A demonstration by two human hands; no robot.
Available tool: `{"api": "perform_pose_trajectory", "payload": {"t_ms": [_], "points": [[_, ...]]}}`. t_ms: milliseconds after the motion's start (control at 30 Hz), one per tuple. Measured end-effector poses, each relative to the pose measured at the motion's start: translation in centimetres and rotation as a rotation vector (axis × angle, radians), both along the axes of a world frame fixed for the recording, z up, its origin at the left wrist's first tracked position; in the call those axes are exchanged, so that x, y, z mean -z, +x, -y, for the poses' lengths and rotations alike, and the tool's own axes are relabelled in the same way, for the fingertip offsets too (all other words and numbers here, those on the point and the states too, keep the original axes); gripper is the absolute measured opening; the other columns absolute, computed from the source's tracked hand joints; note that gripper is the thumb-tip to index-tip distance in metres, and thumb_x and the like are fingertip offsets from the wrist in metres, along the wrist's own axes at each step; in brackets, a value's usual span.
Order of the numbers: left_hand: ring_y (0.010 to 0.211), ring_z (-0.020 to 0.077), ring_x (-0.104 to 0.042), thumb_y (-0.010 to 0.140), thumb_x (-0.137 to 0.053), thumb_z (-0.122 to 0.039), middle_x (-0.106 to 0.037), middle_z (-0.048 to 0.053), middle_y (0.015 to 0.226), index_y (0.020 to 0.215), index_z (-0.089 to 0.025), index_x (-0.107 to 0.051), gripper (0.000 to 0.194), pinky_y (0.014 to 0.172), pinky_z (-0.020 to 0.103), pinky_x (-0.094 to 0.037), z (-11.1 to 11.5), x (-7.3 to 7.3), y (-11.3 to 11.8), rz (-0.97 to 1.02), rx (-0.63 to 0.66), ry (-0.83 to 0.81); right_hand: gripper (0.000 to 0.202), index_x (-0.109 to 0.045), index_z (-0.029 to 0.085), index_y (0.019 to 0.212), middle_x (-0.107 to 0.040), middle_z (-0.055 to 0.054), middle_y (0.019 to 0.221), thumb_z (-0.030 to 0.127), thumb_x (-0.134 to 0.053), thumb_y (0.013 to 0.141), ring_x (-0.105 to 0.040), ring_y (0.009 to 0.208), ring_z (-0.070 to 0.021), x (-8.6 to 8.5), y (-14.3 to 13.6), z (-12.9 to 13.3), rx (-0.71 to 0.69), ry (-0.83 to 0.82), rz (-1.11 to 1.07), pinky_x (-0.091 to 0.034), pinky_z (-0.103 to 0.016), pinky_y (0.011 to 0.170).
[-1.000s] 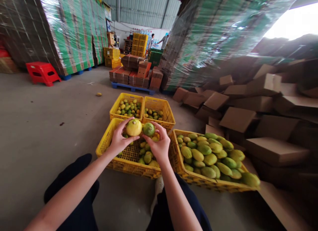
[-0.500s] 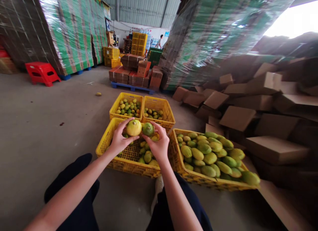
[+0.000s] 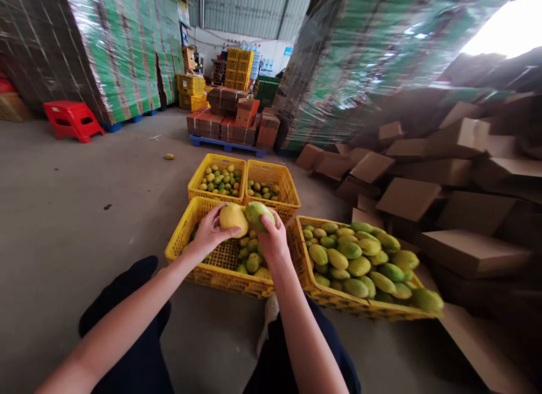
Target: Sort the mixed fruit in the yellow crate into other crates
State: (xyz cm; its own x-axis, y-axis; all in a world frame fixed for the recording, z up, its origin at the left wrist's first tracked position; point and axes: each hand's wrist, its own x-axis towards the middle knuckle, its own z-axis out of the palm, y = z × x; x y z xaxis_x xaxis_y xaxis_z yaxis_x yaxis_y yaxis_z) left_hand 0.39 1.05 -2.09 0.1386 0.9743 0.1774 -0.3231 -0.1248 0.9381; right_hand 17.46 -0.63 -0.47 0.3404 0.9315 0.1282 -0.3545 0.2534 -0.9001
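Note:
My left hand (image 3: 209, 231) is closed around a yellow papaya (image 3: 234, 219). In my right hand (image 3: 274, 236) is a greener papaya (image 3: 258, 214), its long side turned to view. The two fruits are side by side, close together, above the near yellow crate (image 3: 228, 282). Several papayas (image 3: 253, 262) lie in the right part of that crate, and my hands hide some of its inside. To the right, a larger yellow crate (image 3: 334, 302) is heaped with green-yellow papayas (image 3: 359, 266).
Two more yellow crates (image 3: 195, 176) with fruit stand just behind. Cardboard boxes (image 3: 406, 199) pile up on the right. A blue pallet (image 3: 228, 148) holds stacked cartons. A red stool (image 3: 73, 120) and a lone fruit (image 3: 169, 156) are on the floor at left.
Both papayas have been turned: their stem ends faced me before, and now their sides show more. My right fingers have shifted around the green one. The person in the background is out of sight.

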Motion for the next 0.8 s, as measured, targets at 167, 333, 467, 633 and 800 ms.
{"api": "perform_pose_trajectory", "payload": {"t_ms": [167,333,467,633,800], "points": [[0.124,0.0310,-0.064,0.056,-0.096,-0.036,-0.064,0.013,0.139,0.127,-0.023,-0.062,0.079,0.099,0.042,-0.057,-0.3,-0.3,-1.0,-0.101,-0.085,0.167,0.057,-0.072,0.024,0.095,-0.077,-0.002,0.097,0.038,-0.097,0.045,-0.070,0.090,-0.0229,-1.0,0.1,1.0,-0.037,0.033,0.365,-0.058,-0.035,0.081],[0.125,0.0308,-0.064,0.058,-0.094,-0.038,-0.066,0.014,0.137,0.126,-0.023,-0.064,0.076,0.100,0.041,-0.057,-0.5,-0.2,-1.6,-0.191,-0.181,0.253,0.057,-0.073,0.024,0.096,-0.077,-0.004,0.098,0.038,-0.097,0.046,-0.070,0.089,-0.0234,-1.1,-0.5,1.5,-0.051,0.015,0.423,-0.059,-0.037,0.082],[0.116,0.0308,-0.069,0.055,-0.094,-0.045,-0.070,0.014,0.128,0.124,-0.020,-0.063,0.080,0.093,0.040,-0.060,-0.4,-0.1,-1.3,-0.147,-0.124,0.151,0.060,-0.069,0.025,0.107,-0.075,-0.001,0.090,0.048,-0.091,0.056,-0.072,0.081,-0.0221,-0.9,-0.7,1.6,-0.066,-0.116,0.259,-0.059,-0.034,0.071],[0.103,0.0307,-0.072,0.060,-0.090,-0.055,-0.074,0.014,0.113,0.119,-0.015,-0.066,0.075,0.086,0.040,-0.061,-0.3,0.1,-1.2,-0.214,-0.031,0.044,0.054,-0.060,0.029,0.116,-0.076,0.001,0.090,0.054,-0.079,0.072,-0.071,0.059,-0.0181,-1.1,0.2,1.5,-0.235,-0.326,0.108,-0.055,-0.028,0.047],[0.108,0.0303,-0.070,0.065,-0.091,-0.042,-0.072,0.014,0.123,0.130,-0.020,-0.063,0.074,0.091,0.046,-0.059,-0.1,-0.1,-1.8,-0.473,-0.030,0.302,0.043,-0.066,0.017,0.093,-0.069,-0.003,0.058,0.056,-0.051,0.097,-0.066,0.044,-0.0157,-0.9,0.7,0.9,-0.440,-0.615,0.082,-0.048,-0.021,0.039]]}}
